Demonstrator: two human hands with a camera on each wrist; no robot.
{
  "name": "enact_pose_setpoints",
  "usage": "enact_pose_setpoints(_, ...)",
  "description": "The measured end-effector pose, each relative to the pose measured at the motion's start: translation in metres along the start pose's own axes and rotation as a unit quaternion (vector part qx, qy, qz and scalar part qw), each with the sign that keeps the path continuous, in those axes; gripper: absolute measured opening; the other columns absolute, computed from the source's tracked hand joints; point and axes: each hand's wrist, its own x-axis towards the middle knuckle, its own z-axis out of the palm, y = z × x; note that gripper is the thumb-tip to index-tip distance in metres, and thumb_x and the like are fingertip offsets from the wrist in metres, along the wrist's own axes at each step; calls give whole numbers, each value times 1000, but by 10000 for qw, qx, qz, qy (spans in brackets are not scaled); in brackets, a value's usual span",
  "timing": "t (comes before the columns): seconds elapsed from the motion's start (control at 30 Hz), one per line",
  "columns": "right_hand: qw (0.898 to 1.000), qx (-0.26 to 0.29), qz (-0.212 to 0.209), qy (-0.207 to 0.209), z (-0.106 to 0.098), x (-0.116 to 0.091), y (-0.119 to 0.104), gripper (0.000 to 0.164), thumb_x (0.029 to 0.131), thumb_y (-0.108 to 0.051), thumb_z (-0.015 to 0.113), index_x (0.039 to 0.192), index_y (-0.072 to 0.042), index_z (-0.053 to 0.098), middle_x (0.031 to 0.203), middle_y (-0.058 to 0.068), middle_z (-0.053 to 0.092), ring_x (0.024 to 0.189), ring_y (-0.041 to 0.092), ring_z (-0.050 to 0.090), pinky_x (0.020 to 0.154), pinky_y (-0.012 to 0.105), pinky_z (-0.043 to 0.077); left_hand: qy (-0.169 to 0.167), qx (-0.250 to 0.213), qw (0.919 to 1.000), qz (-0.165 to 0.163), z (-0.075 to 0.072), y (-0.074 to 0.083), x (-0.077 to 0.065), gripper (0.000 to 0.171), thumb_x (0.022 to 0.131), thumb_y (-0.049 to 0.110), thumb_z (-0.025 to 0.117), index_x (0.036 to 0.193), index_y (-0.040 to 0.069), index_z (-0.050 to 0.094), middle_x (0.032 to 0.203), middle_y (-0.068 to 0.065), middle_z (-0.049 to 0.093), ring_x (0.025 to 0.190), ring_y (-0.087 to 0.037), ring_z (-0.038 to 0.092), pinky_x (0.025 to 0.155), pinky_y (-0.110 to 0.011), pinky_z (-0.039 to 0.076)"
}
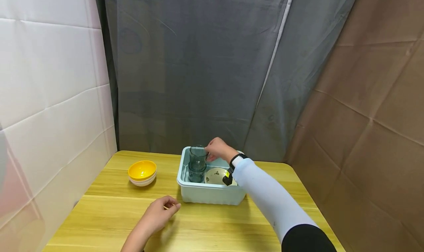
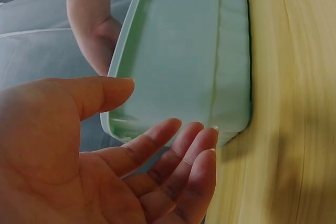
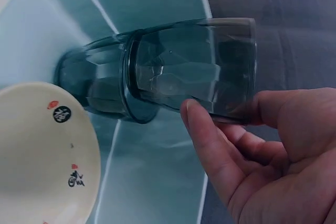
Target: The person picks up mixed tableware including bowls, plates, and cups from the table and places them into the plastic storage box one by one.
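Note:
A clear dark-teal drinking glass point(image 1: 198, 157) is upright in the light-blue plastic tub, and my right hand point(image 1: 219, 149) pinches it near the rim. In the right wrist view this glass point(image 3: 194, 66) has its base inside the mouth of a second, matching glass point(image 3: 100, 77). Beside them in the tub lies a cream bowl point(image 3: 42, 150) with small black and red marks, partly hidden by my right wrist in the head view. My left hand point(image 1: 161, 212) hovers over the table by the tub's near left corner, fingers loosely curved and holding nothing.
The light-blue tub point(image 1: 212, 195) stands on a yellow wood-grain table point(image 1: 109, 208). To its left sit a yellow bowl point(image 1: 142, 170) and white bowls point(image 1: 143, 182) stacked beneath it. A grey curtain point(image 1: 198, 68) hangs behind, with pale and brown cloth at the sides.

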Motion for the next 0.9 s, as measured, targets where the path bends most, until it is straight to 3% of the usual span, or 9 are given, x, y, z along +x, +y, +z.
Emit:
enact_pose_setpoints(0.1, 9999, -96, 79, 23, 6, -1, 0, 31, 105, -5, 62, 74, -6, 60, 87, 29, 76, 91, 46, 80, 68, 39, 68, 0, -17, 10000, 10, 1, 0, -2, 18, 103, 31, 79, 109, 14, 78, 101, 1, 73, 91, -17, 64, 78, -39, 56)
enact_pose_setpoints(0.3, 9994, -156, 168, 266, 10, -3, -3, 36, 103, -4, 63, 69, -13, 54, 82, 26, 75, 93, 47, 80, 66, 38, 67, 40, 42, 10000, 58, 0, -2, -3, 20, 104, 31, 79, 110, 13, 78, 102, 2, 73, 92, -16, 65, 79, -39, 56)
enact_pose_setpoints(0.5, 9974, -521, 413, 277, 13, 2, 0, 44, 105, -6, 63, 65, -16, 47, 72, 13, 67, 84, 38, 82, 83, 49, 68, 70, 32, 10000, 61, -2, -4, -4, 21, 104, 32, 79, 112, 12, 78, 101, 2, 73, 92, -16, 65, 79, -39, 56)
enact_pose_setpoints(0.57, 9961, -714, 452, 246, 15, 3, 1, 41, 103, -6, 63, 65, -12, 52, 71, 14, 69, 82, 37, 82, 89, 52, 66, 70, 14, 10000, 47, -2, -4, -5, 22, 104, 32, 79, 112, 12, 78, 101, 2, 73, 92, -16, 65, 79, -40, 56)
enact_pose_setpoints(0.77, 9939, -996, 442, 177, 17, -1, 3, 29, 99, -3, 65, 70, -2, 65, 67, 14, 70, 79, 35, 82, 82, 44, 68, 90, 22, 10000, 15, -1, -4, -6, 22, 103, 32, 80, 112, 12, 78, 100, 1, 73, 92, -16, 65, 80, -40, 56)
enact_pose_setpoints(0.9, 9929, -1012, 605, 153, 18, 1, 4, 20, 98, -1, 67, 82, 9, 75, 79, 21, 77, 80, 32, 83, 84, 42, 68, 91, 23, 10000, -9, -1, -5, -6, 22, 103, 32, 80, 112, 12, 78, 100, 1, 72, 91, -16, 65, 79, -40, 55)
